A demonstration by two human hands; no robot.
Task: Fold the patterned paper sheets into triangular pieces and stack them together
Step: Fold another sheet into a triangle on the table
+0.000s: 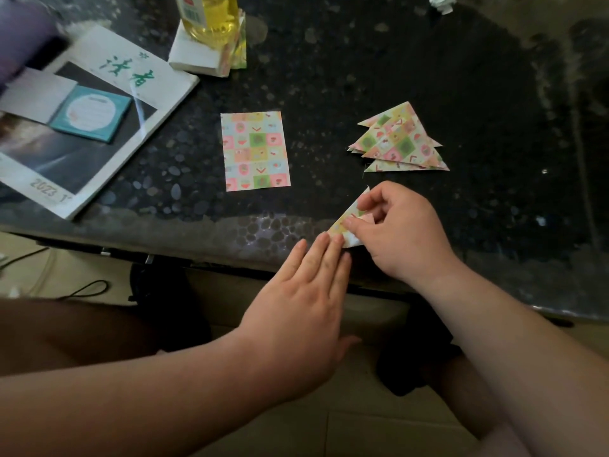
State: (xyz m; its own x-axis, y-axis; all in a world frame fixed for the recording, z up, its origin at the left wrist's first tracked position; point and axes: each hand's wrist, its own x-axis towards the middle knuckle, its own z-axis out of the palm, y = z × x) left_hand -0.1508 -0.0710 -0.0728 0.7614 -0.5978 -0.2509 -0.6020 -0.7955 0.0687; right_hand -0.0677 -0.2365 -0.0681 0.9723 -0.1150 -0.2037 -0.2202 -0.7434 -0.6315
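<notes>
A flat patterned paper sheet (256, 150) lies unfolded on the dark table (329, 77). To its right is a loose stack of several folded patterned triangles (399, 140). Near the table's front edge a partly folded triangular piece (346, 222) lies under my hands. My right hand (398, 230) pinches it with thumb and curled fingers. The straight fingertips of my left hand (303, 295) press on the piece's lower corner, the palm reaching past the table edge.
A magazine (108, 103) with a teal booklet (90, 113) on it lies at the left. A bottle of yellow liquid (211, 18) stands on a white pad (197, 56) at the back. Crumpled white paper (443, 1) sits far back right.
</notes>
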